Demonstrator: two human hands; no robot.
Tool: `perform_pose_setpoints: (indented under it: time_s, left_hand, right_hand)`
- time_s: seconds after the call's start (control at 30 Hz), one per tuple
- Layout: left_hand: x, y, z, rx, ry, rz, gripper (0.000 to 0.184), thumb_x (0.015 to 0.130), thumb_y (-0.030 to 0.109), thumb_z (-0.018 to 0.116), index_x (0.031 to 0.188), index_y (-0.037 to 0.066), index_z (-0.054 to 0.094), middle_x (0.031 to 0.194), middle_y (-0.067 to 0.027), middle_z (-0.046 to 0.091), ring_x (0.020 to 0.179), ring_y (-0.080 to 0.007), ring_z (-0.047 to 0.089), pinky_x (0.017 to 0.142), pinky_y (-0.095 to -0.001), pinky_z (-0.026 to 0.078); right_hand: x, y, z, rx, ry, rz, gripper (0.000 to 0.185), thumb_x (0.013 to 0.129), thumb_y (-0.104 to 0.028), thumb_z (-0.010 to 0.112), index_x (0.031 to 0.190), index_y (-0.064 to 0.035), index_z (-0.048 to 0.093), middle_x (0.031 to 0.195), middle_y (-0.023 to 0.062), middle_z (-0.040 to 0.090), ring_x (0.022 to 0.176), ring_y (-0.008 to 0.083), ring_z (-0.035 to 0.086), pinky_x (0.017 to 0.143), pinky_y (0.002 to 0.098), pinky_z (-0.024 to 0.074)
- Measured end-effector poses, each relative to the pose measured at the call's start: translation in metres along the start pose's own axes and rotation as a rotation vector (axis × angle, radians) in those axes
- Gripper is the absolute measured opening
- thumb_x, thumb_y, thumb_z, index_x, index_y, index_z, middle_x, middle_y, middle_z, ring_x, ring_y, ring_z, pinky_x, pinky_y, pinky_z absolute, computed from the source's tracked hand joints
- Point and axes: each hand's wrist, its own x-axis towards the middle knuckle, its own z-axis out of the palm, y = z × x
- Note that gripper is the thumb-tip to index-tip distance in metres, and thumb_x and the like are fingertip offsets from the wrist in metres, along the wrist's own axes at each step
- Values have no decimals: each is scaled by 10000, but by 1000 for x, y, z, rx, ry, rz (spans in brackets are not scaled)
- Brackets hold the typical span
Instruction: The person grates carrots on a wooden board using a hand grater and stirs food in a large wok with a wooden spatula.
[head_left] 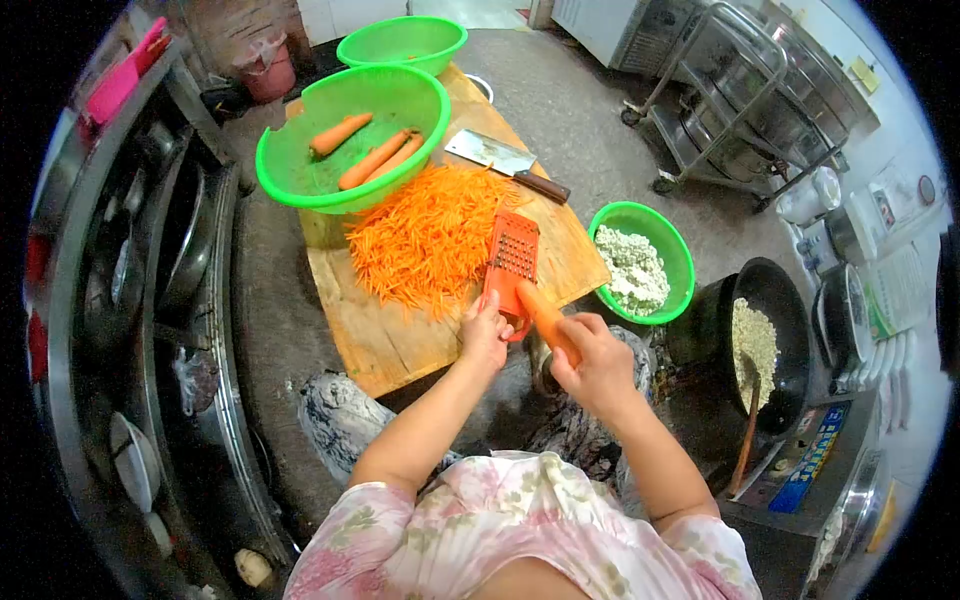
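My left hand point(485, 332) is closed on the near end of an orange hand grater point(513, 250), which slants over the edge of a wooden board point(350, 335). In my right hand point(600, 365) is a peeled carrot point(548, 318), its tip against the lower part of the grater. A large heap of shredded carrot point(425, 240) lies on the board beside the grater. Behind it stands a green plastic basin point(275, 175) with several whole carrots point(372, 160) in it. A cleaver point(490, 151) with a brown wooden handle lies to the right of the basin.
Another green basin point(405, 38) stands at the board's far end. On my right are a green bowl point(683, 262) of white crumbly food and a black wok point(790, 300) with a wooden-handled utensil point(745, 440). Metal shelving point(225, 330) runs along my left; a wheeled trolley point(700, 90) stands farther back.
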Motion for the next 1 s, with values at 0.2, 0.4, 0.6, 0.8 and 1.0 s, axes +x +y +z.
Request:
perform_pose_setpoints:
  time_s: [0.2,0.4,0.6,0.8,1.0]
  left_hand:
    - [6,19,1,-24,7,34,163,886,185,485,990,62,513,548,57,366,382,-42,270,354,-209,254]
    - [10,27,-4,-48,-25,9,157,884,184,489,968,56,527,518,65,347,377,-41,254,353,-205,243]
    - [8,18,-16,-77,-59,-46,183,878,181,503,1004,54,541,514,66,331,389,-38,270,356,-208,246]
    - [0,9,-4,-92,-15,-122,192,883,181,492,1016,57,554,547,57,401,402,-46,306,367,-211,267]
    - [-7,5,-12,-90,-45,-141,215,887,177,482,1036,37,549,687,32,523,470,-38,384,411,-195,300]
  right_hand:
    - [84,2,55,-143,90,43,238,693,-203,599,902,-90,613,893,112,582,738,291,596,629,366,492]
    - [102,2,81,-201,118,99,250,708,-236,581,916,-101,614,893,118,579,757,309,590,648,405,483]
    - [94,-5,53,-217,35,139,213,728,-224,578,880,-85,632,846,140,581,752,314,586,652,401,475]
    - [43,-54,20,-244,-87,141,203,711,-164,595,884,-62,624,862,151,579,769,310,587,660,364,476]
    - [118,-7,76,-341,32,136,228,729,-249,571,886,-93,624,848,136,572,735,328,581,644,394,478]
